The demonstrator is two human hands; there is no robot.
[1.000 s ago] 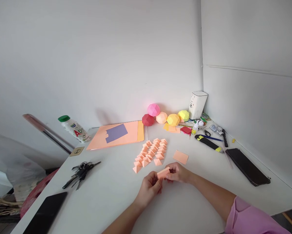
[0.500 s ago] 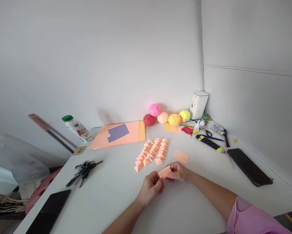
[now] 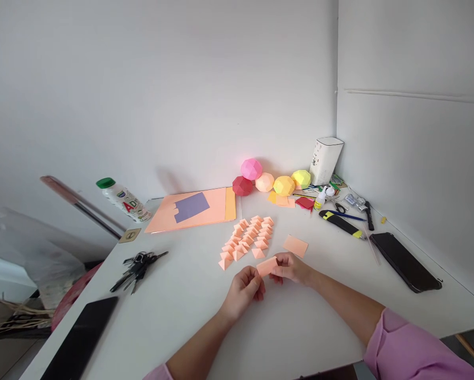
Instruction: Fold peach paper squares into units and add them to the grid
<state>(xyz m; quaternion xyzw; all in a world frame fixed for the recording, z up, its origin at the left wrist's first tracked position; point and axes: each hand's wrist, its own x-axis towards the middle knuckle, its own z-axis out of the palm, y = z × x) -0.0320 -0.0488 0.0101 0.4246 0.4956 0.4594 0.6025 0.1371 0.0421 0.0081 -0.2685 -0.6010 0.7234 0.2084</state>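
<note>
View dips slightly, while left hand (image 3: 242, 293) and right hand (image 3: 291, 267) still pinch one slip (image 3: 266, 266) at the folded pieces' (image 3: 243, 245) five o'clock, work seemingly unadvanced.

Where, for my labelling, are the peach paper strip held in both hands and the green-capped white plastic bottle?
Peach paper strip (image 3: 266, 266): head view, middle of its visible face.
Green-capped white plastic bottle (image 3: 125, 201): head view, its labelled side.
</note>
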